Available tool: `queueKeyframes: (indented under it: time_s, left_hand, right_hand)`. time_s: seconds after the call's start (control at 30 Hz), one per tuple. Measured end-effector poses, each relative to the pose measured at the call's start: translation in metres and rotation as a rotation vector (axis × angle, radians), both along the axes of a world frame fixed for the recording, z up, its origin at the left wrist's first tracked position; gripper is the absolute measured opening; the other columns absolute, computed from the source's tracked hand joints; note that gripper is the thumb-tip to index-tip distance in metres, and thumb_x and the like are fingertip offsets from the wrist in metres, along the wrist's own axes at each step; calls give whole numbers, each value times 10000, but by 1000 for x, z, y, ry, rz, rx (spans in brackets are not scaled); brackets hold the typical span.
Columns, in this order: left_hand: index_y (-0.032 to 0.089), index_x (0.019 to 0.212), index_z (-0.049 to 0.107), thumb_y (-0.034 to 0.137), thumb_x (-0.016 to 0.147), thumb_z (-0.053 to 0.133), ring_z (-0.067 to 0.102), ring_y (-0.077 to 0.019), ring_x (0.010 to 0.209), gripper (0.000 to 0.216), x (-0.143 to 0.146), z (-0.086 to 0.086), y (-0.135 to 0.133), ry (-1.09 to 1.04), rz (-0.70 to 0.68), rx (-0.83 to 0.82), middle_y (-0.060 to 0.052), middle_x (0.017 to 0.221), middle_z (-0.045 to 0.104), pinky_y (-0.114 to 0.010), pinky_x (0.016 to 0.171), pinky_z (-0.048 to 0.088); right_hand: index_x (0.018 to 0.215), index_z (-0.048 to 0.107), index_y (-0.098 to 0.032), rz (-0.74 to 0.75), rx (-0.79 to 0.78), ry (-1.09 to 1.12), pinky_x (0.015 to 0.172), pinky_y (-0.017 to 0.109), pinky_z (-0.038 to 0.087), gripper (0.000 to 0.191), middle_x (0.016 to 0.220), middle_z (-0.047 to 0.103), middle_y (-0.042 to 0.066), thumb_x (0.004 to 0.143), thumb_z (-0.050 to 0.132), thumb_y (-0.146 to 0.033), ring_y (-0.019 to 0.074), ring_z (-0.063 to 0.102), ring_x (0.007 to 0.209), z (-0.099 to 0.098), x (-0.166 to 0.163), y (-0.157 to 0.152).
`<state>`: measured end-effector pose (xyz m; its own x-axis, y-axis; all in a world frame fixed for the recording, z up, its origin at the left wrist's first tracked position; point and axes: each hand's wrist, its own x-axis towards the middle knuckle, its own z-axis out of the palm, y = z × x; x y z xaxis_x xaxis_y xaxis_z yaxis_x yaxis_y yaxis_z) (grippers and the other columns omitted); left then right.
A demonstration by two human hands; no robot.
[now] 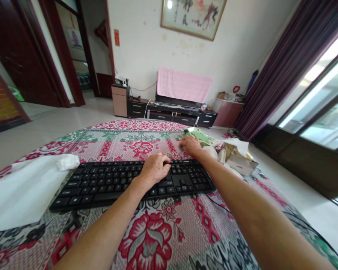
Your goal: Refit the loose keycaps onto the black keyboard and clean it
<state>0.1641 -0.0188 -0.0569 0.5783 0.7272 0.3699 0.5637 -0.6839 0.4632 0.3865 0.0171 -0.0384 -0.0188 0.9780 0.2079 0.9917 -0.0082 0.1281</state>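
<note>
Left hand (154,167), centre of frame: bent over black keyboard (108,180), fingertips partly hidden; cannot tell whether pinching. Right hand (190,146), right of centre: fingers loosely bent, beside green packet (203,136); grip likewise impossible to tell. Keyboard: lying crosswise on worktop (146,230), mid-frame, flowered cloth stretching beyond to a curved far edge. White sheet (18,189), left of frame, near keyboard. Open carton (243,165), right: white paper (240,145) protruding. Upper centre: framed picture (193,17), brush characters, top cropped.

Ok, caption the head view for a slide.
Left hand on black keyboard, right hand beyond it, floral tablecloth beneath.
</note>
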Motion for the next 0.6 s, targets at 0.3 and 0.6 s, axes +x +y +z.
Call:
queueKeyframes:
  time_s: [0.3, 0.6]
  left_hand:
    - [191, 872, 685, 235, 750, 535, 596, -192, 885, 198, -1, -1, 1, 34, -15, 33, -49, 910, 663, -317, 834, 449]
    - [207, 876, 679, 251, 759, 548, 596, -183, 892, 181, -3, 1, 1, 45, -18, 21, -38, 917, 663, -308, 836, 456]
  right_hand:
    - [909, 658, -177, 265, 39, 491, 677, 259, 415, 229, 824, 655, 23, 730, 516, -195, 141, 560, 715, 11, -6, -48]
    - [916, 657, -178, 317, 27, 549, 671, 259, 415, 270, 796, 619, 29, 687, 521, -136, 140, 539, 712, 11, -18, -87]
